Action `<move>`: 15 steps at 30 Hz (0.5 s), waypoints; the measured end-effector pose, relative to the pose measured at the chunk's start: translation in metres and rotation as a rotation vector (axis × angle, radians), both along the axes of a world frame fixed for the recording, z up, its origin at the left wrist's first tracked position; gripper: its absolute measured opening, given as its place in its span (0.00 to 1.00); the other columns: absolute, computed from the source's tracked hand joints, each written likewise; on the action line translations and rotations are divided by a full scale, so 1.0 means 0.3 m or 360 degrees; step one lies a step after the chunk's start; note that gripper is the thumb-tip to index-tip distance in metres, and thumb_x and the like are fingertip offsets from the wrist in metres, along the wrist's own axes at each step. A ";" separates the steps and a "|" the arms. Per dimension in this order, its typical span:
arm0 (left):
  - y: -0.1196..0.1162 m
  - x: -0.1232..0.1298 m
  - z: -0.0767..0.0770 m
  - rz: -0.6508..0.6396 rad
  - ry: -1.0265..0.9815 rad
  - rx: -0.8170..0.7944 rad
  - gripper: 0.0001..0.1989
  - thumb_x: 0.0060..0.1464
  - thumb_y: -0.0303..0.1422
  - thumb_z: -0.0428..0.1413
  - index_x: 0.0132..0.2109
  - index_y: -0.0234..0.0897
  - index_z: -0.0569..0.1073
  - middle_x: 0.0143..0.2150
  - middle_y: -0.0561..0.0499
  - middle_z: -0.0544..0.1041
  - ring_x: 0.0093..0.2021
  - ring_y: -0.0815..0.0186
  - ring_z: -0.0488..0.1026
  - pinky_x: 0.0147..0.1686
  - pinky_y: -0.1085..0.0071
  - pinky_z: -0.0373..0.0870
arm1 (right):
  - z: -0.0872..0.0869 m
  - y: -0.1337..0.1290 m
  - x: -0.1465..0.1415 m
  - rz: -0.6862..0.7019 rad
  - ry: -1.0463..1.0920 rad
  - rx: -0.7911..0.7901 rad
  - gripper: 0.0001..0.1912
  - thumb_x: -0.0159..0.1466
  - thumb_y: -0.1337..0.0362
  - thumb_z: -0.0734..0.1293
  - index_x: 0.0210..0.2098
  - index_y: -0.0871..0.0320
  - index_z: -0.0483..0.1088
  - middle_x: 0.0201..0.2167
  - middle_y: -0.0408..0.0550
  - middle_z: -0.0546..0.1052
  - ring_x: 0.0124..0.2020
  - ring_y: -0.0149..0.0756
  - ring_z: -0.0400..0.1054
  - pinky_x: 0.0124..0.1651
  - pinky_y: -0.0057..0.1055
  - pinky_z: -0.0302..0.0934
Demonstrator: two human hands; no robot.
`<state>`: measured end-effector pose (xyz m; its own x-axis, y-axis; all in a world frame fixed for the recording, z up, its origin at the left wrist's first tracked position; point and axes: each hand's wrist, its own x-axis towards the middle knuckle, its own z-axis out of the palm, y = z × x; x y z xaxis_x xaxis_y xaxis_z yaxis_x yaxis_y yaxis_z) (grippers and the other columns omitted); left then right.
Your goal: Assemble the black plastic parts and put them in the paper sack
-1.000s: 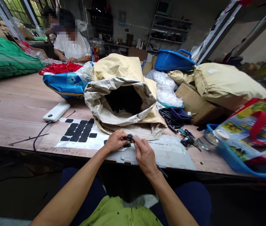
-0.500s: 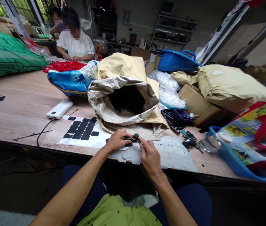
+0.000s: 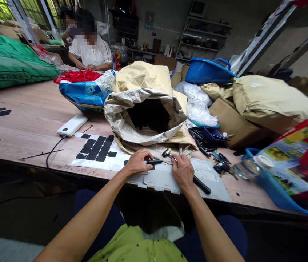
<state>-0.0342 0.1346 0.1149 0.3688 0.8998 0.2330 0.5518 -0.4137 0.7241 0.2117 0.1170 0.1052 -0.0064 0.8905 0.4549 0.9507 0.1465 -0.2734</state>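
Hammer (image 3: 167, 153) now beside black piece (image 3: 155, 162)

Arms (image 3: 96, 209) forward — left hand (image 3: 137, 162) pinching, right hand (image 3: 183, 170) gripping.

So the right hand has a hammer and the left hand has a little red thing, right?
Not quite: the little thing in the left hand is black, not red, as the head view shows. The right hand does have a hammer.
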 end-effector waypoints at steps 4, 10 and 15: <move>0.002 0.005 -0.007 0.0015 0.0091 0.0059 0.13 0.51 0.38 0.67 0.43 0.39 0.80 0.37 0.51 0.74 0.41 0.60 0.71 0.42 0.67 0.66 | -0.005 -0.015 -0.013 -0.0015 -0.0073 0.0053 0.14 0.69 0.65 0.63 0.51 0.53 0.76 0.39 0.48 0.72 0.41 0.38 0.62 0.45 0.32 0.55; 0.006 0.001 -0.030 -0.0020 0.0105 0.0097 0.09 0.55 0.37 0.65 0.43 0.40 0.81 0.36 0.51 0.72 0.41 0.61 0.70 0.41 0.68 0.65 | 0.003 -0.023 -0.019 -0.0031 -0.0142 0.0034 0.14 0.69 0.65 0.63 0.52 0.54 0.75 0.39 0.49 0.71 0.41 0.38 0.62 0.44 0.32 0.54; 0.016 -0.002 -0.035 -0.0047 0.0040 0.0066 0.09 0.54 0.35 0.66 0.42 0.39 0.80 0.36 0.51 0.72 0.40 0.62 0.69 0.40 0.68 0.64 | 0.000 -0.020 -0.018 -0.0037 -0.0152 0.0012 0.14 0.69 0.64 0.63 0.51 0.53 0.75 0.39 0.49 0.71 0.42 0.39 0.61 0.44 0.32 0.53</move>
<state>-0.0347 0.1395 0.1045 0.4014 0.8782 0.2601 0.5567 -0.4594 0.6921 0.2061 0.1111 0.1051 -0.0293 0.8873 0.4602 0.9755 0.1258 -0.1805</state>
